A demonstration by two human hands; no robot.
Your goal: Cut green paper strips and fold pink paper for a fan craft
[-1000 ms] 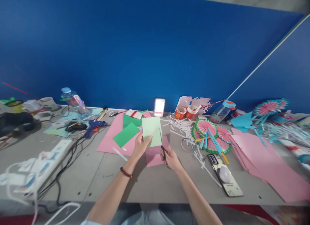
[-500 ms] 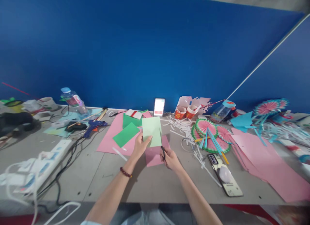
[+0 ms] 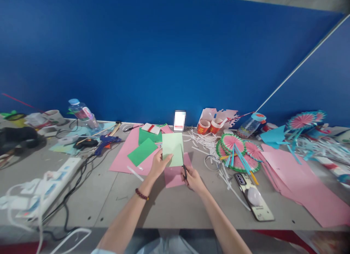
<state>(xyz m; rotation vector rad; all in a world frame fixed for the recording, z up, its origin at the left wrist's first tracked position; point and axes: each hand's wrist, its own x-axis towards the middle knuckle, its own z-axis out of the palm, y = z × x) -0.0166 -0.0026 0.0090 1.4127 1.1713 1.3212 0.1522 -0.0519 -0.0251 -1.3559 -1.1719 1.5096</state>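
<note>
My left hand point(image 3: 158, 166) pinches the lower left of a light green paper sheet point(image 3: 172, 148) and holds it up over the table. My right hand point(image 3: 193, 179) is closed round the black handles of a pair of scissors point(image 3: 183, 165), whose blades reach up into the sheet's right edge. Under both hands lies a small pink paper piece point(image 3: 175, 175). A darker green sheet point(image 3: 142, 152) rests on a large pink sheet point(image 3: 124, 155) just to the left.
Pink-and-green paper fans point(image 3: 236, 152) and white paper strips point(image 3: 205, 143) lie to the right, with a phone point(image 3: 254, 197) and pink sheets point(image 3: 298, 184). A power strip point(image 3: 51, 184), cables, a glue gun point(image 3: 105, 141) and a bottle point(image 3: 82, 112) sit left. Two red cups point(image 3: 209, 127) stand behind.
The green sheet has shifted very slightly to the right in my left hand; the scissors stay at its right edge. Otherwise nothing has moved.
</note>
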